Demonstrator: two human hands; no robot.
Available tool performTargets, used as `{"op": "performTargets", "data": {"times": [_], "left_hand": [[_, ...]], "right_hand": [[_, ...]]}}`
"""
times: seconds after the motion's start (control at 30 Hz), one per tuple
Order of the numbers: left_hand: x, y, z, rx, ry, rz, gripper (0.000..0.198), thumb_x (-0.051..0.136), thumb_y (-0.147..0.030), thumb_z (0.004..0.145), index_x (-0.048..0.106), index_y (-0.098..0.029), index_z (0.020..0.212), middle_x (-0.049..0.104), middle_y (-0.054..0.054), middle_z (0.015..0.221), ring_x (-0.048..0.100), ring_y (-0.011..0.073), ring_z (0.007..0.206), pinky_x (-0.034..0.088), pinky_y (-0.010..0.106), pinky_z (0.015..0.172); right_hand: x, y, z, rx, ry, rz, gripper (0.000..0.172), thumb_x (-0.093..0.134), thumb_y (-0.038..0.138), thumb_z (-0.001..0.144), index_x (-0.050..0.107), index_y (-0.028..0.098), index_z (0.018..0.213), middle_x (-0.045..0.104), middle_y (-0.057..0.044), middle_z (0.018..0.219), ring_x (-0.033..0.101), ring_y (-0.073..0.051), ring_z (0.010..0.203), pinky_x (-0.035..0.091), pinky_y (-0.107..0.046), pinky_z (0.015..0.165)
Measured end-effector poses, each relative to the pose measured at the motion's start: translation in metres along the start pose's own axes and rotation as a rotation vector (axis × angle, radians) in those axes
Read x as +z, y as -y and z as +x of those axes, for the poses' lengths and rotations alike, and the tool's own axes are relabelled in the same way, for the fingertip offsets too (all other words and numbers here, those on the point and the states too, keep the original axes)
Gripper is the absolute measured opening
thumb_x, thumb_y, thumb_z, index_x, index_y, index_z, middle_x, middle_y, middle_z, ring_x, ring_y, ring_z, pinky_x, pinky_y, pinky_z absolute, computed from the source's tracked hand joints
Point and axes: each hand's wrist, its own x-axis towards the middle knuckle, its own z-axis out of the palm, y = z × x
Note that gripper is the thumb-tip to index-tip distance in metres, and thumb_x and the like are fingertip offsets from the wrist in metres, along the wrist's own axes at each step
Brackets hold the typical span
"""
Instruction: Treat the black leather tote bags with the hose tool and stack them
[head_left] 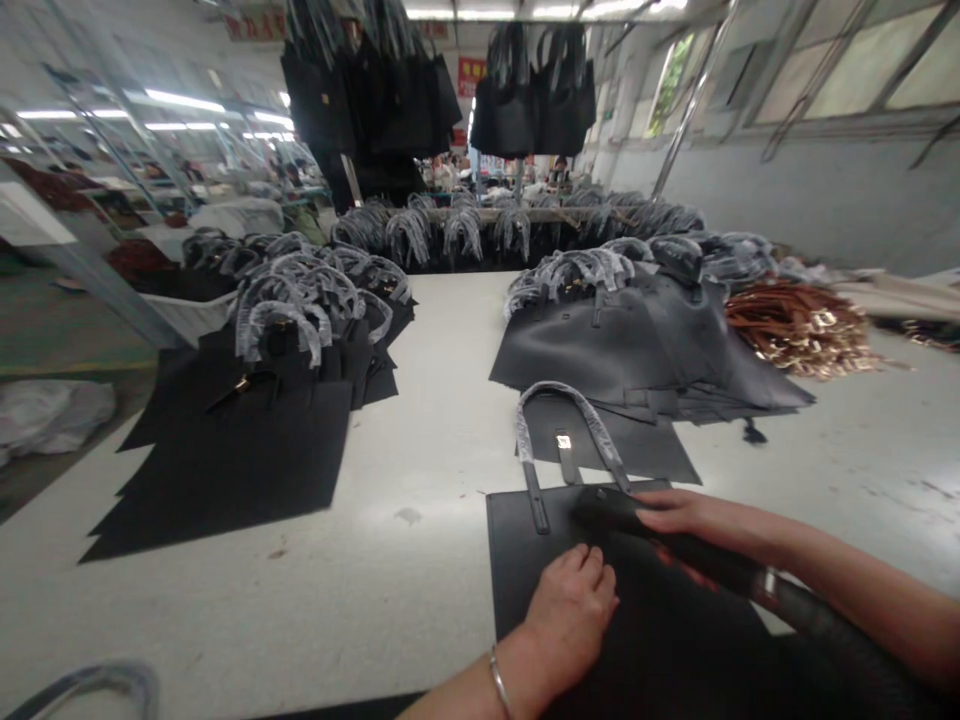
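A black bag panel (pixel 525 570) lies flat on the white table, its plastic-wrapped handle (pixel 559 388) pointing away from me. Beyond the panel's top edge is a strap tab with a gold buckle (pixel 564 442). My left hand (pixel 574 610) rests on the panel with its fingers curled; whatever they pinch is hidden. My right hand (pixel 690 525) is wrapped round a dark nozzle-like tool (pixel 697 555), its tip over the panel's top edge near the handle's right foot. A dark ribbed hose (pixel 840 640) trails from the tool to the lower right.
Stacked black panels with wrapped handles lie at the left (pixel 255 460) and at the back right (pixel 585 345). Brown straps with gold buckles (pixel 802 325) are piled at the right. Black bags (pixel 517 105) hang over the table's far end. A handle (pixel 105 680) shows at lower left.
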Motion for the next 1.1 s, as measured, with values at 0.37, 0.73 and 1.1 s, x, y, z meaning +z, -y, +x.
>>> {"op": "performTargets", "data": {"times": [0.37, 0.73, 1.1], "left_hand": [[-0.008, -0.001, 0.002, 0.053, 0.016, 0.02, 0.021, 0.046, -0.027, 0.096, 0.063, -0.014, 0.1, 0.065, 0.01, 0.113, 0.057, 0.0212, 0.11, 0.042, 0.032, 0.103], [-0.003, 0.001, 0.003, 0.117, 0.015, 0.056, 0.018, 0.05, -0.023, 0.093, 0.062, -0.009, 0.095, 0.064, 0.01, 0.097, 0.057, 0.0219, 0.103, 0.045, 0.032, 0.094], [-0.02, 0.001, 0.002, 0.003, -0.023, -0.03, 0.019, 0.048, -0.024, 0.095, 0.062, -0.013, 0.098, 0.062, 0.009, 0.106, 0.053, 0.0214, 0.11, 0.041, 0.033, 0.101]], "right_hand": [[0.034, 0.041, 0.02, -0.052, 0.16, -0.087, 0.073, 0.069, 0.054, 0.079, 0.046, 0.018, 0.138, 0.065, 0.001, 0.065, 0.058, -0.013, 0.041, 0.043, -0.019, 0.034], [0.075, 0.084, 0.067, -0.093, 0.262, -0.17, 0.055, 0.065, 0.05, 0.084, 0.053, 0.019, 0.128, 0.063, 0.003, 0.059, 0.054, -0.01, 0.037, 0.042, -0.017, 0.036], [0.072, 0.088, 0.057, 0.018, 0.256, -0.167, 0.06, 0.072, 0.054, 0.076, 0.058, 0.019, 0.123, 0.065, 0.001, 0.062, 0.06, -0.013, 0.045, 0.044, -0.017, 0.039]]}}
